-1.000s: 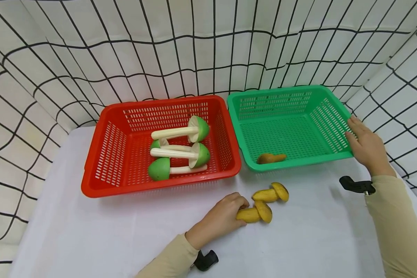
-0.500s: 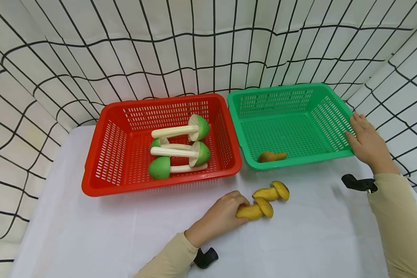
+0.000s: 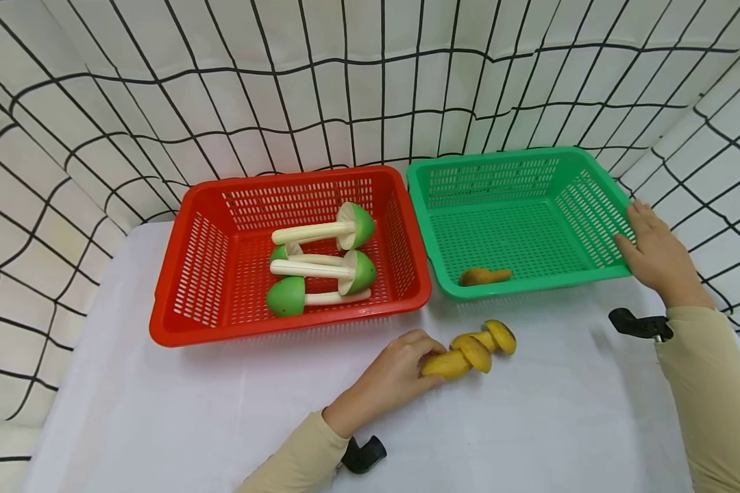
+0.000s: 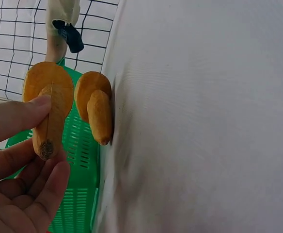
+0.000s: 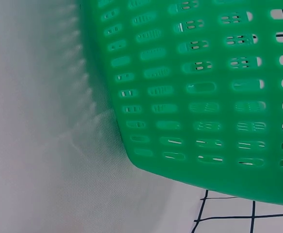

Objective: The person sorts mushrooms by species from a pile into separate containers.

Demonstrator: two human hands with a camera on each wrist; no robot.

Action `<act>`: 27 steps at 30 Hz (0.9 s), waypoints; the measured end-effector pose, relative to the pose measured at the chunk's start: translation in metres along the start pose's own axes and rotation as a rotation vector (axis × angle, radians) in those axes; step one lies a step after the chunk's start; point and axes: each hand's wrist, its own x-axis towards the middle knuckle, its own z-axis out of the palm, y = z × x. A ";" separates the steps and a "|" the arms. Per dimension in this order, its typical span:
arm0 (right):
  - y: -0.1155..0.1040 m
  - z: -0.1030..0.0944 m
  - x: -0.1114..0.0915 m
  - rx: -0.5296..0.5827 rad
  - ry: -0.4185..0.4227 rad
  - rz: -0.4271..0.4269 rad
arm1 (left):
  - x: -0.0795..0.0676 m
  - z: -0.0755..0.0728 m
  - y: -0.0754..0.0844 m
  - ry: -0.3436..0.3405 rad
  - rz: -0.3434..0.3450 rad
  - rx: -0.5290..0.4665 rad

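My left hand (image 3: 401, 370) pinches the stem of a yellow toy mushroom (image 3: 449, 364), thumb on one side and fingers on the other. In the left wrist view this mushroom (image 4: 49, 116) is raised, its cap pointing away from the palm. A second yellow mushroom (image 3: 501, 337) lies on the table just beyond it, partly covered by the held one in the head view. My right hand (image 3: 662, 257) rests at the right rim of the green basket (image 3: 530, 279), fingers extended. The right wrist view shows only that basket's slotted wall (image 5: 180, 116), without the hand.
A brown mushroom-like piece (image 3: 485, 276) lies in the green basket's front left corner. Left of it stands a red basket (image 3: 197, 335) with several green-capped mushrooms (image 3: 321, 270). Behind both rises a white cloth wall with black grid lines (image 3: 370, 89). White cloth covers the table (image 3: 530, 424).
My left hand has moved slightly up and away with the pinched mushroom, which now overlaps the other yellow one in the head view. The right hand stays at the green basket.
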 end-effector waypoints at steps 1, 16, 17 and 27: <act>0.000 0.000 0.000 0.000 0.000 -0.001 | 0.000 -0.001 0.001 0.007 0.008 -0.006; 0.000 -0.001 0.002 -0.027 -0.009 -0.019 | 0.000 -0.009 -0.001 0.047 0.040 -0.030; 0.000 -0.001 0.002 -0.028 -0.012 -0.021 | 0.000 -0.010 -0.001 0.048 0.041 -0.028; -0.002 -0.002 0.004 -0.017 -0.021 -0.026 | -0.003 -0.013 -0.003 0.054 0.037 -0.039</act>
